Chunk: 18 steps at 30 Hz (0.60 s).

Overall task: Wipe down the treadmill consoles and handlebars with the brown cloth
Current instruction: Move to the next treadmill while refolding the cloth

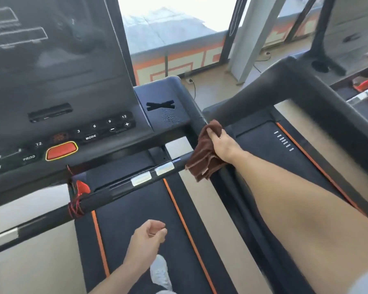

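Note:
The black treadmill console (57,85) with buttons and a red stop key fills the upper left. Its handlebar (125,185) with silver sensor pads runs below it toward the right corner. My right hand (222,145) grips the folded brown cloth (204,153) at the console's right corner, where the side handlebar begins. The cloth hangs down over that bar. My left hand (149,240) hovers over the belt with loosely curled fingers, holding nothing.
The treadmill belt (140,225) with orange stripes lies below. A neighbouring treadmill's thick black handlebar (285,81) crosses at the right. A red safety clip and cord (79,194) hang on the handlebar. Windows and a power cable lie ahead.

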Tool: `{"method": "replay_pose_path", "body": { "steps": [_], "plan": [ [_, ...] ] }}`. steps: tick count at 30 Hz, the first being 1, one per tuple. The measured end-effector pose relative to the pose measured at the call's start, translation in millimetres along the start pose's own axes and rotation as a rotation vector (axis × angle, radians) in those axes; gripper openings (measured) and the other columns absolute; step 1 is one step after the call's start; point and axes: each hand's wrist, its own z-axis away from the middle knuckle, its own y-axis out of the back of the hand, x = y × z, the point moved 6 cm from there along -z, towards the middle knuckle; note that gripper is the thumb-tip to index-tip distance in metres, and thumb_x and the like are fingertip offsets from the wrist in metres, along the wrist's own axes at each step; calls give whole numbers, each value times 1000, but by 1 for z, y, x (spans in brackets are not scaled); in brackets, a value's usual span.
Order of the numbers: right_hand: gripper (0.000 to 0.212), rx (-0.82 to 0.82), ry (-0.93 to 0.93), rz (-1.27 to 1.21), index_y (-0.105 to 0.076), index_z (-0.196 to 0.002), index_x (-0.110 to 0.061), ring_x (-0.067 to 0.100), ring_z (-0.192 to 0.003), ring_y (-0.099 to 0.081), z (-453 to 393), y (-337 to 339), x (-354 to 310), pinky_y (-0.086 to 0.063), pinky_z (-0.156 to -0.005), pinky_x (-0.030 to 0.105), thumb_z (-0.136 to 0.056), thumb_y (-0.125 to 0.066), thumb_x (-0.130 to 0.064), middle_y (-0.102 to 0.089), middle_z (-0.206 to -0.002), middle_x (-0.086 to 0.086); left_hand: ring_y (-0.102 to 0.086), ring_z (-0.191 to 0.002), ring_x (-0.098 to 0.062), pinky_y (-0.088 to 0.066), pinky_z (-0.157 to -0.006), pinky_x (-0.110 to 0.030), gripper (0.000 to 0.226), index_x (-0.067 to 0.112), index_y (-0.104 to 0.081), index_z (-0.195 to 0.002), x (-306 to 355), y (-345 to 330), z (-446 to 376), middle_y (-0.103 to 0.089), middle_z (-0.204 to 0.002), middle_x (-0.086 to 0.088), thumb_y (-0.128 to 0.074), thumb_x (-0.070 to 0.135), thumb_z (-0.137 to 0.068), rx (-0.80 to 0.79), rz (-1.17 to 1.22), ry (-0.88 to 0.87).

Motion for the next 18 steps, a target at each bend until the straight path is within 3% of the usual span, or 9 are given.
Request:
{"method": "replay_pose_path", "body": {
  "steps": [4,7,10,13,16,18],
  "plan": [
    [85,-21,-177,-99,-46,-153,-13,34,-138,-48,24,7,46,-31,-117,40,-100,-20,-74,-51,-152,14,-73,-68,-6,-57,-76,-30,8,21,-74,-90,-16,-6,27,-77,-80,2,-71,13,-90,5,-7,-10],
    [87,-32,-265,-208,-49,-151,-11,31,-140,-48,59,9,104,-29,-121,41,-97,-32,-77,-51,-152,12,-74,-70,-7,-58,-80,-33,7,22,-74,-91,-23,-23,52,-77,-84,0,-71,15,-91,-8,-18,-24],
    [78,-103,-320,-356,-61,-141,-10,29,-125,-60,103,6,179,-41,-114,39,-95,-47,-72,-62,-139,9,-74,-73,-8,-58,-81,-33,6,22,-74,-92,-30,-52,79,-77,-84,2,-71,17,-91,-35,-18,-41],
    [61,-123,-403,-426,-72,-125,-10,28,-105,-70,150,-4,278,-56,-93,37,-101,-46,-60,-74,-118,12,-74,-74,-9,-57,-78,-30,6,22,-74,-93,-37,-89,109,-77,-85,2,-71,17,-91,-74,-9,-49],
    [60,-45,-425,-532,-73,-124,-12,22,-102,-70,191,-11,374,-53,-103,43,-98,-52,-61,-76,-109,6,-74,-75,-9,-57,-78,-31,6,24,-73,-93,-44,-127,136,-77,-84,4,-70,19,-91,-127,-7,-58],
    [48,11,-422,-604,-73,-118,-11,18,-98,-67,235,-6,381,-54,-95,36,-102,-54,-53,-73,-107,5,-74,-76,-8,-58,-82,-34,6,25,-73,-93,-49,-149,151,-77,-83,6,-70,20,-91,-163,-15,-68]
  ]
}}
